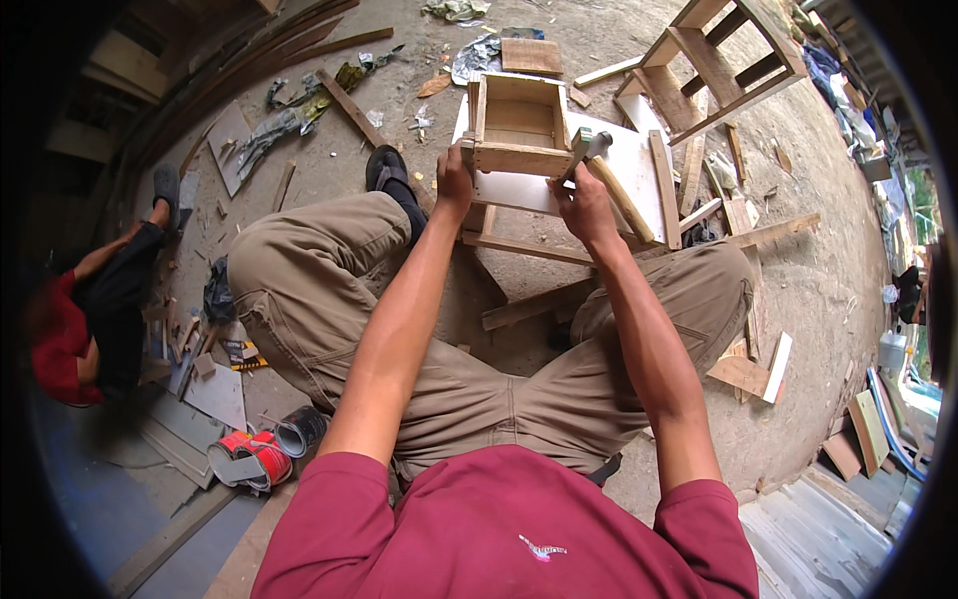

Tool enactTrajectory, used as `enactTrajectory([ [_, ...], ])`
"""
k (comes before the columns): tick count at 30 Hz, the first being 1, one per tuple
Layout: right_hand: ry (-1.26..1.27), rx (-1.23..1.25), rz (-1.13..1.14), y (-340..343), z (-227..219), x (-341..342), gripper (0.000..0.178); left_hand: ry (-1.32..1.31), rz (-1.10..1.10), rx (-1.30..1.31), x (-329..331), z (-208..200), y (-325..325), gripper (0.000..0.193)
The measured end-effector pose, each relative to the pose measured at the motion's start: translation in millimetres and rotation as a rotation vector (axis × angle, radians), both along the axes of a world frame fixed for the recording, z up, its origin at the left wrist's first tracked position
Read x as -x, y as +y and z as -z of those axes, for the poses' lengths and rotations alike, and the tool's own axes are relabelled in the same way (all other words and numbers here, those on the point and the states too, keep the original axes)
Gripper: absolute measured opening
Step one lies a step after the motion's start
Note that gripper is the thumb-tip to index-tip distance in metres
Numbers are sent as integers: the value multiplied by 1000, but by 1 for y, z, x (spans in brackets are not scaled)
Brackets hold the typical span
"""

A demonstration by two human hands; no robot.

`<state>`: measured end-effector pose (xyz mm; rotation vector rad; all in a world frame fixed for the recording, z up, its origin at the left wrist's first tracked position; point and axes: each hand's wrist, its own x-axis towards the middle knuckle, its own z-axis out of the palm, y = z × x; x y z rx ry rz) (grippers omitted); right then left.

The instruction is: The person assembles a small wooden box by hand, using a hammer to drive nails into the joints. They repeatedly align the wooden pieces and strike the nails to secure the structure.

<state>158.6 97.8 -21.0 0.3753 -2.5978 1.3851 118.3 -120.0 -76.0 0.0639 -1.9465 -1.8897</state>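
Note:
A small open-topped wooden box [524, 160], like a drawer, sits on a white board [504, 192] in front of me. My left hand [455, 182] is closed on its near left corner. At its near right corner, my right hand [587, 208] is closed, with the fingertips partly hidden. Just above those fingers a short greenish-faced piece [580, 146] stands against the box. Beside the right hand, a hammer-like tool [624, 203] slants across the board, its wooden handle pointing toward me; its head is partly hidden.
A wooden frame [707, 65] stands at the far right. Boards and offcuts [743, 374] are scattered around. Red paint cans [263, 459] and a dark can [300, 431] stand at my left. Another person [75, 339] sits at the left edge. A wooden bar [539, 304] lies between my legs.

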Motion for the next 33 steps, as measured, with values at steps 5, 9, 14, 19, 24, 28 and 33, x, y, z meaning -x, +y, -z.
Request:
enactTrajectory([
  [5, 23, 24, -3, 0, 3, -1, 24, -31, -4, -100, 1, 11, 1, 40],
  [9, 14, 10, -2, -2, 4, 0, 24, -57, 36, -270, 2, 15, 0, 42],
  [14, 88, -42, 8, 0, 3, 0, 24, -115, 86, -424, -5, -6, 6, 47],
  [19, 75, -36, -1, -2, 1, 0, 23, -84, 71, -416, -5, 3, 2, 49],
  [24, 78, -31, -9, 1, 3, 2, 23, -174, 75, -457, 0, 2, 2, 52],
  [28, 3, -28, 20, 0, 3, 2, 23, -186, 179, -323, 2, 7, -9, 55],
  [33, 100, -78, 38, -3, 2, 1, 24, -160, 183, -315, -1, 5, -7, 56],
])
